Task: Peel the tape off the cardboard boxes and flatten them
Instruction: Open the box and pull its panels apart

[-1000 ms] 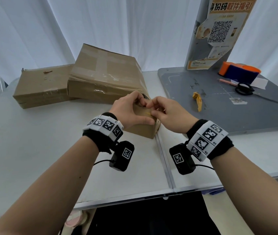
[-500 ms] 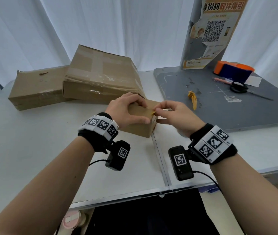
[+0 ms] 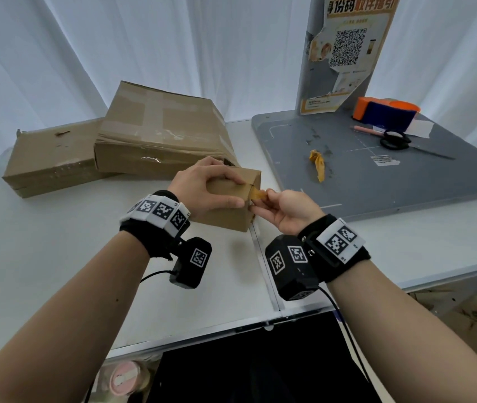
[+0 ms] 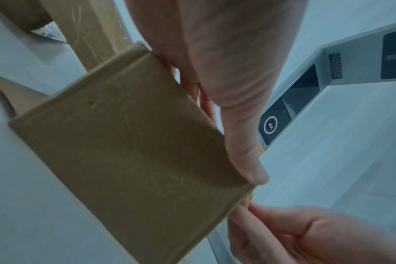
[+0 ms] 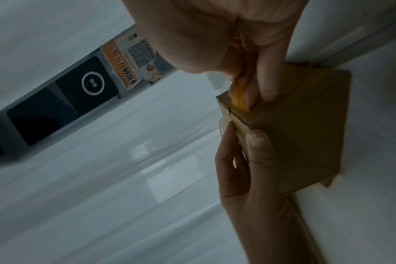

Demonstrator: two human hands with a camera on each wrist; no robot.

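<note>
Tape (image 3: 257, 195) pinched in right hand (image 3: 288, 209) fingers (image 3: 260, 209), beside small box (image 3: 233, 203).

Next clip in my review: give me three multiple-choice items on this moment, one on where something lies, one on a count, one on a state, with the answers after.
1. Where do the scissors lie?
A. on the grey mat
B. on top of the largest box
C. on the floor

2. How many cardboard boxes are on the table?
A. one
B. three
C. five

3. What is the right hand doing?
A. resting flat on the table
B. gripping the scissors
C. pinching a strip of tape lifted from the small box

Answers: 1 A, the scissors sit on the mat's far right part. 2 B, two bigger boxes at the back left plus the small one that the left hand holds. 3 C, the yellowish strip runs from the box edge into the fingers.
</note>
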